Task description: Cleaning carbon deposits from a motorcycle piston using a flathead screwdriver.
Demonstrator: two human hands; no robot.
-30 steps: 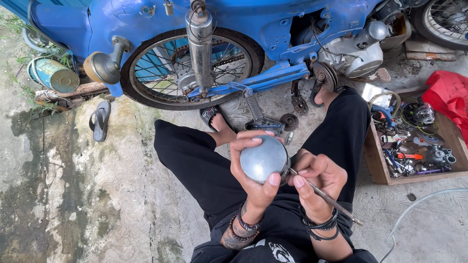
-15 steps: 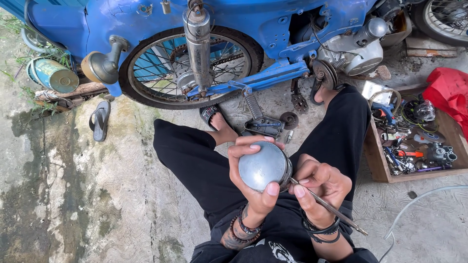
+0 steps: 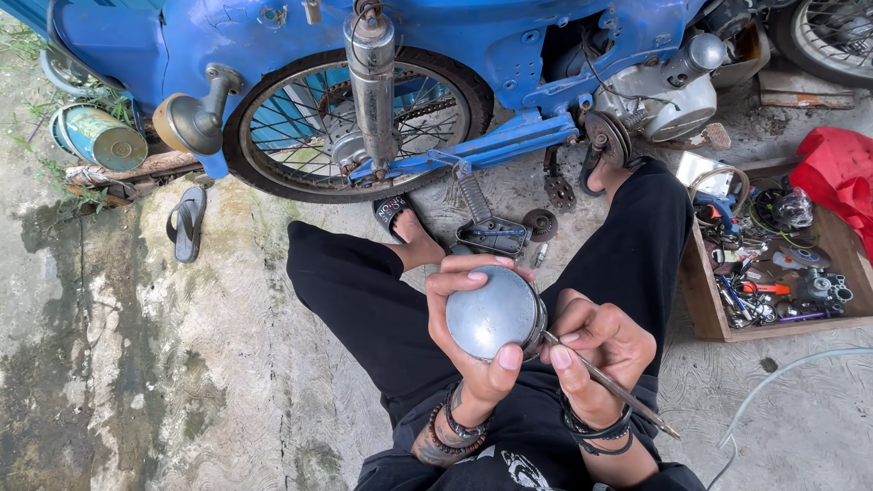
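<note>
Left hand (image 3: 477, 350) wraps its fingers tight around a round grey metal housing (image 3: 494, 314) at the lower centre of the frame, domed back turned up toward the camera, seemingly so the rim faces the other hand. Right hand (image 3: 596, 341) is closed in a pencil grip on a thin metal tool (image 3: 611, 386), whose tip meets the housing's right edge; the handle trails toward the lower right. Both hands hang above the person's lap, between black trouser legs, which keeps the work close and steady. Across the top lies a blue motorcycle (image 3: 436, 55) with its spoked wheel (image 3: 359, 123) and chrome shock. A wooden tray of parts (image 3: 773, 273) sits at the right, within reach, beside a red cloth (image 3: 841, 173). A loose sandal (image 3: 186, 223) lies on the concrete at left
</note>
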